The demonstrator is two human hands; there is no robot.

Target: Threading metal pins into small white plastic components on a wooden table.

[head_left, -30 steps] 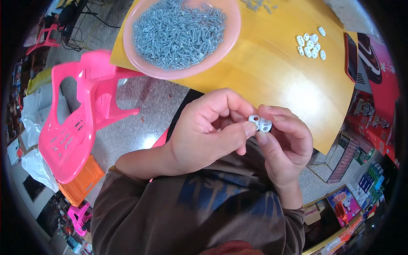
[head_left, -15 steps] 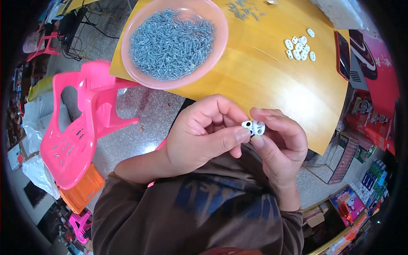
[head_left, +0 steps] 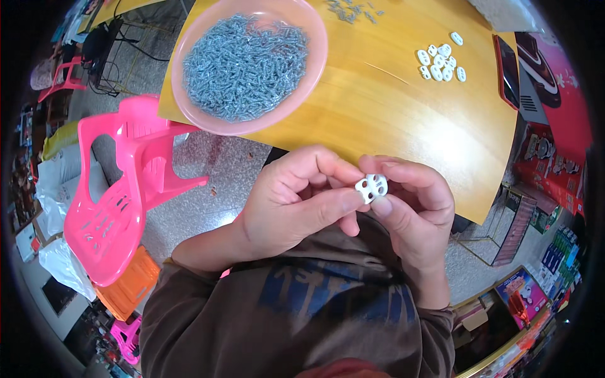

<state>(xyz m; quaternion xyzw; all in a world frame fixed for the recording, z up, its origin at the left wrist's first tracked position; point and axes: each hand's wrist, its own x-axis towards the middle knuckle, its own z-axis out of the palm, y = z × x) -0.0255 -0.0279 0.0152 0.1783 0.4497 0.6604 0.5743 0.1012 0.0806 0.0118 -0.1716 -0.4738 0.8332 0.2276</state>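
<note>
Above my lap, close to the table's near edge, my left hand (head_left: pixel 309 198) and my right hand (head_left: pixel 409 205) meet with thumbs and forefingers pinched. Between the fingertips are small white plastic pieces with holes (head_left: pixel 372 188), apparently two side by side; the fingers cover part of them. The left thumb presses on the left piece, and the right thumb is against the lower side of the right one. Several similar white oval pieces (head_left: pixel 439 62) lie in a loose cluster on the yellow wooden table (head_left: pixel 353 113).
A pink basin (head_left: pixel 320 63) full of small silvery screws (head_left: pixel 246 69) stands at the table's left. More loose screws (head_left: pixel 353 11) lie at the far side. A thin stick (head_left: pixel 386 72) and a red-edged phone (head_left: pixel 506 72) are on the tabletop. A pink plastic chair (head_left: pixel 104 233) stands left.
The white pieces have turned in my fingertips, so more of their holed faces shows. Both hands keep their pinch. The whole view has shifted slightly.
</note>
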